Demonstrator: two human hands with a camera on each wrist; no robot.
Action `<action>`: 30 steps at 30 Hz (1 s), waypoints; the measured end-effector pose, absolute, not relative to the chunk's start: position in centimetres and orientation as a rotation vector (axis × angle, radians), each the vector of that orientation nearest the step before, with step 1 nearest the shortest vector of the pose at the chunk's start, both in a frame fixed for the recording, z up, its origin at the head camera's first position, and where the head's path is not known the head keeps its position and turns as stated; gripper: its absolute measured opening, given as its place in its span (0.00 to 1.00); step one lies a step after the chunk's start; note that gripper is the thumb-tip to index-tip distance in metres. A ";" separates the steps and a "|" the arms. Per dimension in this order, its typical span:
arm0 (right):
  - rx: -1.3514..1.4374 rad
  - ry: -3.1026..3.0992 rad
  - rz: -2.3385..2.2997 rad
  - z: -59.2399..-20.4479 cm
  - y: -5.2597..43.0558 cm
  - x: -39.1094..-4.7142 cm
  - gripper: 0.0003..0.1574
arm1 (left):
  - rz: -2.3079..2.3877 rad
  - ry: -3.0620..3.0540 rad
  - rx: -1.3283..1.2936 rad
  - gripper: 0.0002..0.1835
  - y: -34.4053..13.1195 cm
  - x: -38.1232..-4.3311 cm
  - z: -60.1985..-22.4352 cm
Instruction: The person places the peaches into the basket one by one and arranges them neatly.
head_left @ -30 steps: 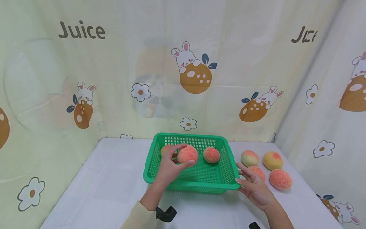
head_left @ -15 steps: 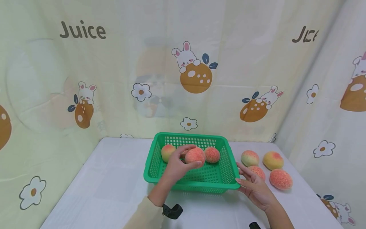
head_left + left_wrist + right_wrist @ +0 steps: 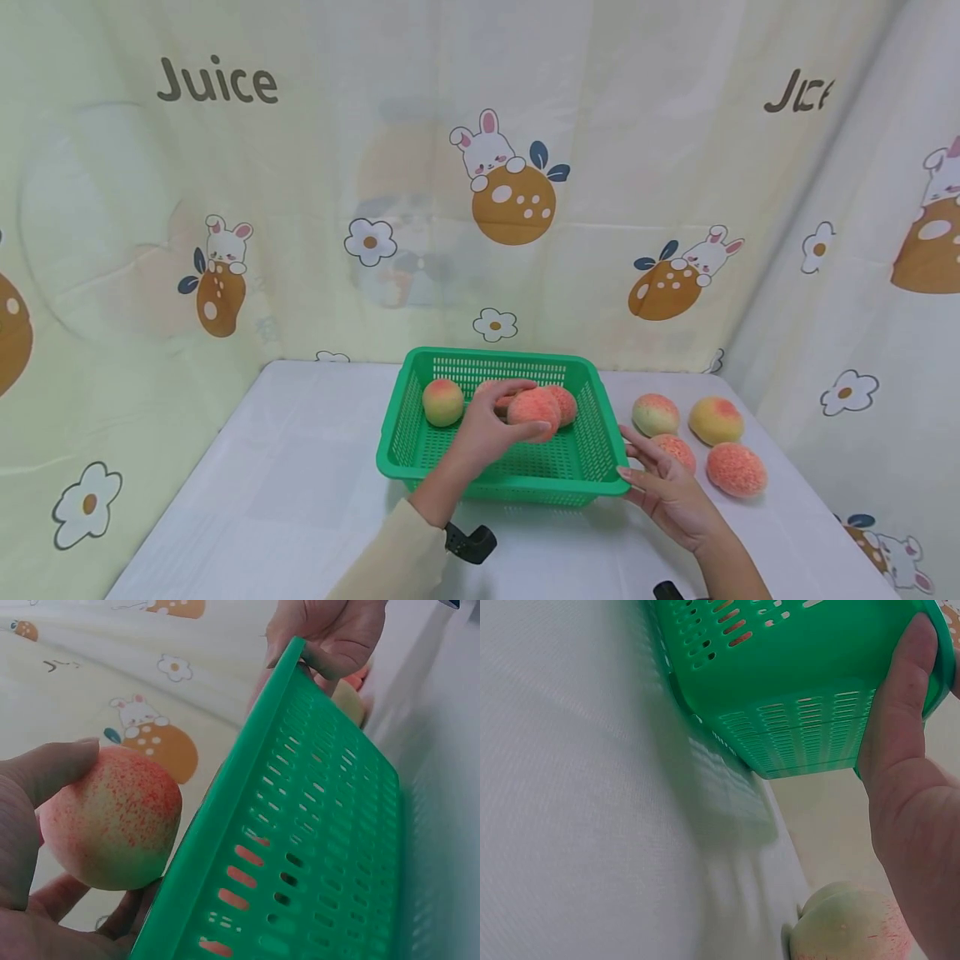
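My left hand [image 3: 487, 429] holds a fuzzy pink-red peach [image 3: 535, 414] between thumb and fingers, over the inside of the green plastic basket [image 3: 517, 485]. The left wrist view shows this held peach [image 3: 112, 817] just beyond the basket's rim, with fingers under it. My right hand [image 3: 671, 492] grips the basket's front right corner, its thumb [image 3: 911, 682] against the rim. Inside the basket lie a yellow-red peach [image 3: 442, 402] at left and a red peach [image 3: 566, 403] at right, partly covered by the held one. Another peach is mostly hidden behind my left fingers.
To the right of the basket lie a pale green-pink peach [image 3: 655, 414], a yellow peach [image 3: 716, 420], a red peach [image 3: 737, 470] and one [image 3: 675, 452] partly behind my right hand. A white-covered table [image 3: 300, 483] carries everything. A printed curtain [image 3: 315, 167] hangs behind.
My left hand has moved to the right over the basket with the peach, uncovering the yellow-red peach at left. The right hand and the basket stay in place.
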State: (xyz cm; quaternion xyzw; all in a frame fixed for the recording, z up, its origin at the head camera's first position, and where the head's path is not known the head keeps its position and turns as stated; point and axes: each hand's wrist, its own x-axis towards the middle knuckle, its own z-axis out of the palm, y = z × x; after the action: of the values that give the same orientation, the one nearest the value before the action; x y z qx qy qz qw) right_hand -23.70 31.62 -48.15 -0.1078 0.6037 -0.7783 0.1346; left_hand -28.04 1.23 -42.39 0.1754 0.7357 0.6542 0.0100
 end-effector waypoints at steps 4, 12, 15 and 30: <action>-0.313 1.752 -2.254 -48.1 31.6 -23.7 0.47 | 2.015 2.295 0.541 0.29 1.8 -28.4 -42.5; -0.306 1.757 -2.257 -48.1 31.6 -23.7 0.47 | 1.973 2.288 0.513 0.29 2.7 -28.6 -42.1; -0.295 1.761 -2.253 -48.1 31.6 -23.7 0.47 | 1.971 2.277 0.504 0.29 3.0 -28.8 -42.2; -0.340 1.753 -2.251 -48.3 31.6 -23.9 0.46 | 1.871 2.268 0.413 0.26 4.9 -30.2 -42.5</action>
State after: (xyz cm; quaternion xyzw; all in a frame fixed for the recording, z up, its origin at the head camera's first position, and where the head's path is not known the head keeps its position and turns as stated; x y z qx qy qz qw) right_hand -23.95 31.60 -48.25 -0.1174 0.6047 -0.7763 0.1339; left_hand -30.21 4.89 -42.49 0.1385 0.7610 0.6279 0.0862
